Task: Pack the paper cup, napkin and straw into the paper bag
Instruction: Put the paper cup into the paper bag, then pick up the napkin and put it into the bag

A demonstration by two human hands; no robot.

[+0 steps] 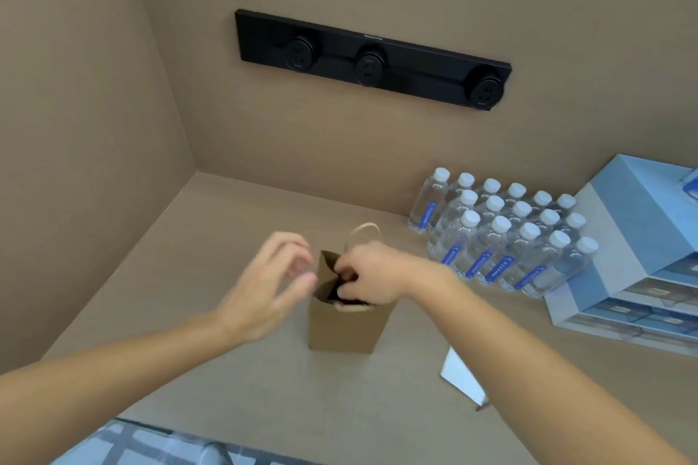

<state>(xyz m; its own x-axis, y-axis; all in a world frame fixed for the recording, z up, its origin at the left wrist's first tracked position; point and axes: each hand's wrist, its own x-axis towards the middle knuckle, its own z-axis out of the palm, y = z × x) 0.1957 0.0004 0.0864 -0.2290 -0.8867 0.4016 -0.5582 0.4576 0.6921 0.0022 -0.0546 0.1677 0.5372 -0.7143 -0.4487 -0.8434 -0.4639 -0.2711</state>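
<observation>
A small brown paper bag [343, 328] stands upright in the middle of the table, mouth open and one twisted paper handle [364, 230] sticking up behind. My right hand [374, 276] is over the mouth, its fingers curled around the bag's top rim and partly inside. Something dark shows inside the bag; I cannot tell what it is. My left hand [272, 283] hovers just left of the bag's upper edge, fingers spread and holding nothing. A white napkin [459, 374] lies flat on the table to the right, partly under my right forearm. No cup or straw is clearly visible.
Several rows of water bottles [502, 238] stand at the back right. Beyond them sits a stack of blue and white boxes [634, 257]. A black socket strip [372, 60] is mounted on the back wall. Brown walls close the table on the left and behind.
</observation>
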